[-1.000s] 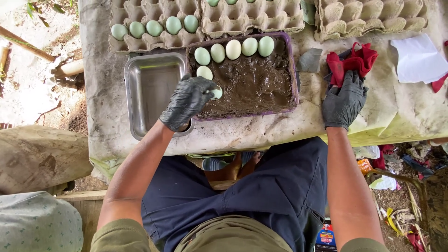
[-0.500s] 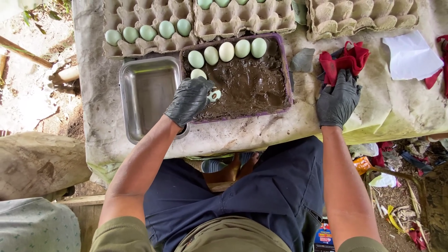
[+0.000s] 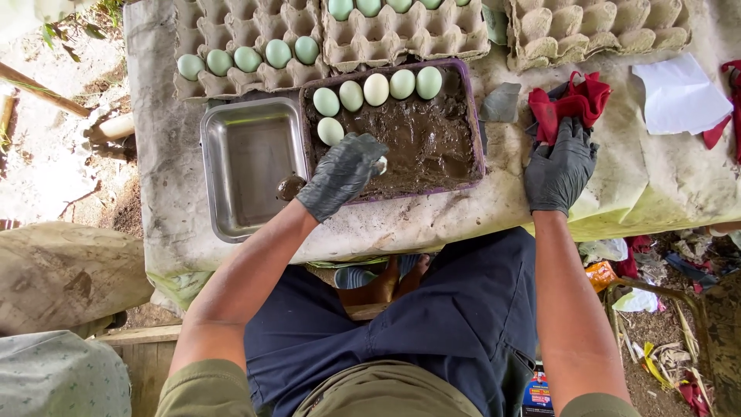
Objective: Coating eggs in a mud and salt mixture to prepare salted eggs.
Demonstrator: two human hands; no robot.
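Pressing a pale egg point(image 3: 380, 164) into the mud tray point(image 3: 472, 108), the gloved left hand point(image 3: 342, 174) is curled round it at the tray's 8 o'clock, six eggs already in, cartons still loaded at 12, right hand point(image 3: 559, 168) flat on the table.

Cloth-covered table point(image 3: 656, 193) bearing cardboard egg trays point(image 3: 255, 46), steel pan point(image 3: 251, 166), mud-filled purple tray point(image 3: 472, 116), red rag point(image 3: 571, 100), white paper point(image 3: 679, 93).
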